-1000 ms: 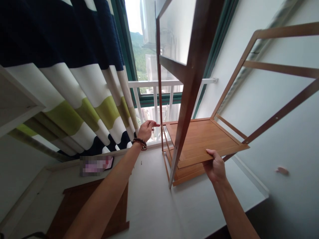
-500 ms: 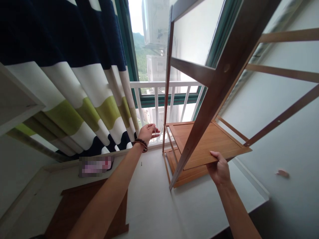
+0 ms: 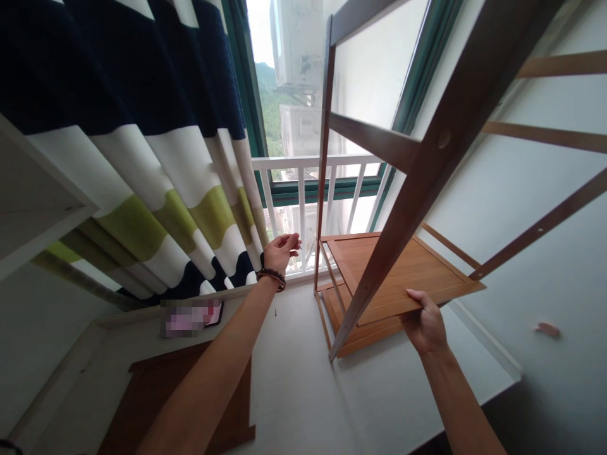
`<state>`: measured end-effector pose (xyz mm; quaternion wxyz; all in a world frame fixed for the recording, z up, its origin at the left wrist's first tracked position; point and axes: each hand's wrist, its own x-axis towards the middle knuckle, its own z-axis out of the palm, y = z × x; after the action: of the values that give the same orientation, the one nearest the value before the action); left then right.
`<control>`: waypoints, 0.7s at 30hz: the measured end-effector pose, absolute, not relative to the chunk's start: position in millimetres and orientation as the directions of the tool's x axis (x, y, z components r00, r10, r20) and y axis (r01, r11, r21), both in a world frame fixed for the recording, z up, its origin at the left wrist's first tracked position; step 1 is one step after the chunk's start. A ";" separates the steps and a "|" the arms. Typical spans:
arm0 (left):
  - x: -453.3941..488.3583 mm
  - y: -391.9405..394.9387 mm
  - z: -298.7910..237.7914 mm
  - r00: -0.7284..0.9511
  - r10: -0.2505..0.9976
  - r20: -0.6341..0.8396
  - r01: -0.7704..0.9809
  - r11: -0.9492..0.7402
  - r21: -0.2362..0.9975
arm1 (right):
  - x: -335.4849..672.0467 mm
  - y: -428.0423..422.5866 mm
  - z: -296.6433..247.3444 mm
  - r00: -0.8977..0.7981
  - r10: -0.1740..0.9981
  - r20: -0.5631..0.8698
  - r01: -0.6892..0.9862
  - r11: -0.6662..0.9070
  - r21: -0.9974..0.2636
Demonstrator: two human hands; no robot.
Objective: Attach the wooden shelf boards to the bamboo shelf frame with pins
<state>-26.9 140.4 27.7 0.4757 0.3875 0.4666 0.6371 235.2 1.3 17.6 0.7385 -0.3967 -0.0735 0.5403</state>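
My right hand (image 3: 425, 325) grips the front edge of a brown wooden shelf board (image 3: 403, 272), thumb on top and fingers underneath. The board sits level between the uprights of a tall wooden rack (image 3: 393, 218). A lower shelf (image 3: 367, 341) shows below it. My left hand (image 3: 281, 251) is closed in a pinch just left of the rack's far upright. Whatever is between its fingertips is too small to make out. On the white surface beneath lies a small screw (image 3: 275, 312).
A dark wooden panel (image 3: 237, 404) lies at the lower left, partly under my left forearm. Behind it is a flat item with a blurred surface (image 3: 190, 318). A striped curtain (image 3: 190, 208) hangs left; a white railing (image 3: 301, 215) stands before the window. Rack bars (image 3: 559, 136) extend right.
The view has shifted slightly, so everything appears a little farther right. My left hand's fingertips have turned and drawn closer together; the thin piece seen there before is now hidden. My right hand keeps its grip.
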 end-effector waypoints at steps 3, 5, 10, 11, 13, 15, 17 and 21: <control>-26.0 139.6 28.0 -0.247 0.968 0.038 -0.308 -0.115 0.944 | 234.6 0.1 19.0 0.392 0.864 -0.317 -0.737 0.088 -0.671; -25.8 140.5 27.8 -0.252 0.968 0.018 -0.368 -0.113 0.923 | 233.5 -0.5 20.9 0.400 0.860 -0.318 -0.737 0.095 -0.670; -26.4 145.2 27.7 -0.233 0.972 -0.031 -0.462 -0.082 0.883 | 229.4 -0.5 22.8 0.418 0.848 -0.325 -0.743 0.114 -0.659; -26.4 145.7 27.9 -0.221 0.975 -0.012 -0.437 -0.088 0.895 | 229.0 -0.2 22.1 0.418 0.850 -0.321 -0.743 0.117 -0.659; -25.7 146.0 28.0 -0.210 0.976 0.054 -0.356 -0.128 0.925 | 228.7 0.4 20.1 0.427 0.848 -0.314 -0.742 0.130 -0.658; -24.0 145.4 27.2 -0.223 0.966 0.128 -0.281 -0.189 0.941 | 228.8 0.7 18.8 0.427 0.852 -0.302 -0.738 0.135 -0.662; -21.6 143.6 25.6 -0.246 0.956 0.162 -0.252 -0.224 0.942 | 228.7 0.7 19.5 0.425 0.861 -0.278 -0.730 0.144 -0.668; -17.0 137.1 22.9 -0.251 0.962 0.111 -0.315 -0.189 0.930 | 228.1 1.3 25.0 0.395 0.889 -0.232 -0.743 0.160 -0.649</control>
<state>-17.0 137.1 22.9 0.4771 0.3834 0.4217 0.6690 228.1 1.3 25.0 0.7549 -0.3571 -0.1019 0.5406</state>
